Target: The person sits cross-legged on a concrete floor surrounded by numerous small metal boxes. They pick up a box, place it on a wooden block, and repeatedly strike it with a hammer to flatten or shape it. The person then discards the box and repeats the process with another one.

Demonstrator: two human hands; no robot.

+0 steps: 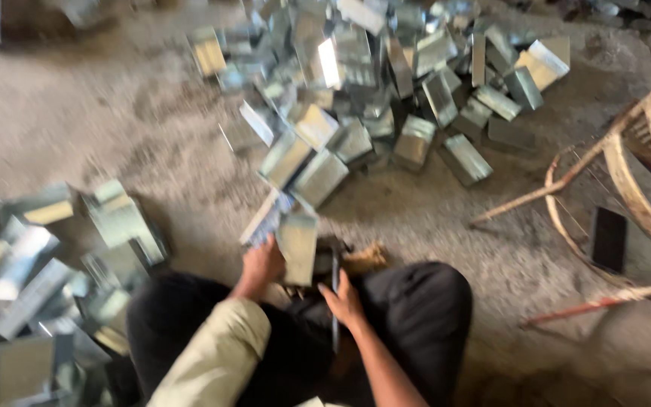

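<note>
I look down at my knees in black trousers on a dusty concrete floor. My left hand (263,262) grips a folded, shiny sheet-metal box piece (296,243) by its lower left side and holds it upright just ahead of my knees. My right hand (344,299) is closed round a thin dark metal rod or tool handle (335,298) that runs down between my legs. A small wooden block (364,258) lies on the floor right behind that hand. The picture is blurred by motion.
A big heap of similar metal box pieces (371,83) covers the floor ahead. A second heap (35,279) lies at my left. A cane chair frame (642,173) stands at the right, with a dark phone-like slab (609,239) on it.
</note>
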